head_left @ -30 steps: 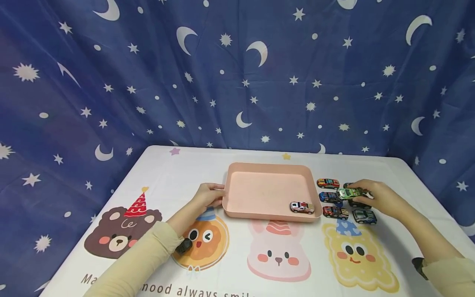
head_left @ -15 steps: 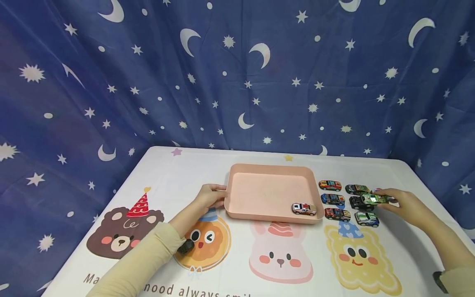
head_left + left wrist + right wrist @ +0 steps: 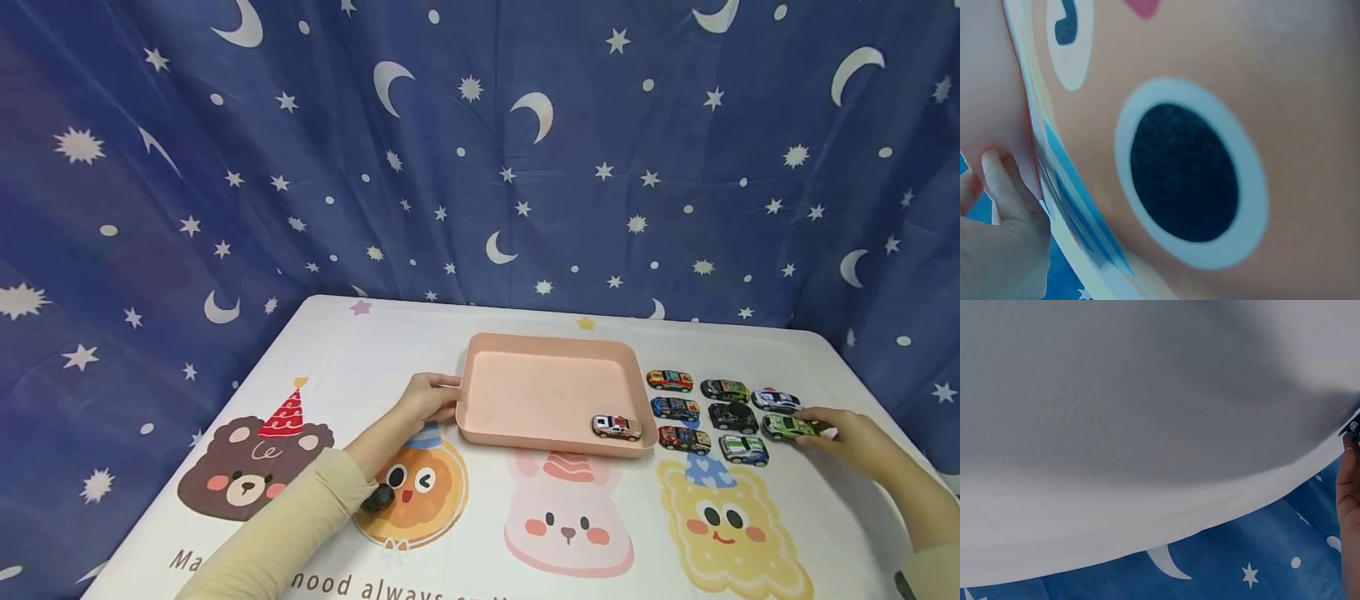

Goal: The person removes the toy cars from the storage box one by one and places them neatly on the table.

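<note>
At the left end of the pink tray (image 3: 543,387), my left hand (image 3: 426,402) pinches the rim between thumb and fingers. The left wrist view has the same hand (image 3: 1007,215) against the tray wall (image 3: 991,94). My right hand (image 3: 851,440) grips the rear of a green toy car (image 3: 787,427), which is down at table level at the right end of the car group. A white and blue toy car (image 3: 776,401) lies just behind it. Only the edge of the right hand (image 3: 1349,487) appears in the right wrist view. One white and red toy car (image 3: 617,427) sits in the tray's front right corner.
Right of the tray, several toy cars lie in columns, among them a red and yellow one (image 3: 670,381), a black one (image 3: 732,417) and a white and green one (image 3: 744,449). A blue curtain (image 3: 480,167) hangs behind the white printed tablecloth (image 3: 375,350).
My right hand has carried the green toy car rightward from above the other cars and down to the table beside them. The left hand stays on the tray rim.
</note>
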Motion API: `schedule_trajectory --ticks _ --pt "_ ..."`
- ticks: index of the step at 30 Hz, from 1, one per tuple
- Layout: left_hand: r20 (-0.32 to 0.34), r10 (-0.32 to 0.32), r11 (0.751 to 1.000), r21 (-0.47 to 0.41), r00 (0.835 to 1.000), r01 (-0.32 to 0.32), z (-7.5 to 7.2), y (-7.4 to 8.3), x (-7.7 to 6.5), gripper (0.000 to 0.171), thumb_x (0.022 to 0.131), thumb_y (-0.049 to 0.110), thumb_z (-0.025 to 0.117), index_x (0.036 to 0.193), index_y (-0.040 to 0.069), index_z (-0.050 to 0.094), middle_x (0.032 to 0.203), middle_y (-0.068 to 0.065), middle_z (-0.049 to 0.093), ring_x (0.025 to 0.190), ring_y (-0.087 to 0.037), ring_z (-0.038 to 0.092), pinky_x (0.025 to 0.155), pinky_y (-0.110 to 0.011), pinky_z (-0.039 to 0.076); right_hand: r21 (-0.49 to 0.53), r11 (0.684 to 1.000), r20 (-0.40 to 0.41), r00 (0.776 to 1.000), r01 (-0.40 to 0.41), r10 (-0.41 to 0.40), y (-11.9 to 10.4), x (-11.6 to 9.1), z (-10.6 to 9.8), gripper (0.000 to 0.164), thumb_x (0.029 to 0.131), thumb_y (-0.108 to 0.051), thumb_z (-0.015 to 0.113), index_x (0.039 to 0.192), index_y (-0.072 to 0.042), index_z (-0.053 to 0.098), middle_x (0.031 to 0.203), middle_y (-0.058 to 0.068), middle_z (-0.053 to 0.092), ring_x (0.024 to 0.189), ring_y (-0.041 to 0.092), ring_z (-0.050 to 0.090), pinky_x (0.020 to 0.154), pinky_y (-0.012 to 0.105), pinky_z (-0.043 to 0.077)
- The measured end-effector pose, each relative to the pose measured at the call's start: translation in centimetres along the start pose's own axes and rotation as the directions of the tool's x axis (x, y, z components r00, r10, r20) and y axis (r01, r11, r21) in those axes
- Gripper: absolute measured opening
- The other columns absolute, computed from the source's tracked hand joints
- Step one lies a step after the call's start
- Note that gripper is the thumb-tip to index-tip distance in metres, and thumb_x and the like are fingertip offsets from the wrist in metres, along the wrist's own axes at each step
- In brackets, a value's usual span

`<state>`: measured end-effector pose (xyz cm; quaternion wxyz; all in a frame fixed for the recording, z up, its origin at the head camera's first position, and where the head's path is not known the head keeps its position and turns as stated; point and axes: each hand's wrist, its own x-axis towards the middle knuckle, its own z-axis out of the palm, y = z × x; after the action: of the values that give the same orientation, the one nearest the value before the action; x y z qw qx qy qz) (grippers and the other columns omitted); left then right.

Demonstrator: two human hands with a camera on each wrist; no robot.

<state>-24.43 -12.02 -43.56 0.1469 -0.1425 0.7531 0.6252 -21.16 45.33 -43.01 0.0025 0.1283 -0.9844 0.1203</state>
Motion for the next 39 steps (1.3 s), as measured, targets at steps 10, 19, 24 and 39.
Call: schedule_trajectory --ticks 10,19,24,39 --pt "0.009 0.002 1.0 0.009 1.0 -0.002 0.6 0.0 0.0 0.031 0.086 0.006 0.064 0.116 -0.001 0.063 0.084 -0.005 0.066 0.057 -0.004 0.058 0.05 -0.012 0.052 -0.083 0.994 0.042 0.997 0.07 -0.067 0.5 0.0 1.0 0.031 0.072 -0.006 0.075 0.095 0.012 0.064 0.089 0.024 0.066 0.074 0.026 0.063 0.067 0.046 0.055" --pt "0.0 0.009 1.0 -0.003 1.0 -0.009 0.6 0.0 -0.4 0.031 0.085 0.006 0.065 0.115 -0.001 0.063 0.086 -0.008 0.067 0.055 -0.004 0.057 0.048 -0.011 0.05 -0.147 0.982 0.047 0.993 0.118 -0.112 0.2 0.5 0.9 0.023 0.073 0.003 0.071 0.092 0.013 0.063 0.087 0.027 0.065 0.083 0.045 0.062 0.074 0.057 0.051" --pt "-0.006 0.009 1.0 0.002 1.0 -0.009 0.4 -0.1 -0.4 0.031 0.085 0.007 0.065 0.116 -0.001 0.063 0.088 -0.009 0.067 0.053 -0.004 0.056 0.049 -0.012 0.051 -0.148 0.983 0.014 0.994 0.106 -0.105 -0.2 0.7 0.9 0.029 0.068 0.004 0.074 0.092 0.015 0.061 0.088 0.031 0.063 0.084 0.048 0.06 0.074 0.058 0.05" --pt "-0.019 0.008 1.0 0.0 1.0 -0.008 0.2 -0.1 -0.3 0.031 0.085 0.006 0.065 0.116 -0.001 0.063 0.081 -0.005 0.065 0.051 -0.003 0.055 0.048 -0.012 0.051 -0.161 0.982 -0.169 0.977 0.101 -0.128 -1.5 0.0 1.1 0.029 0.062 0.007 0.075 0.088 0.008 0.06 0.084 0.027 0.061 0.083 0.048 0.058 0.071 0.057 0.049"
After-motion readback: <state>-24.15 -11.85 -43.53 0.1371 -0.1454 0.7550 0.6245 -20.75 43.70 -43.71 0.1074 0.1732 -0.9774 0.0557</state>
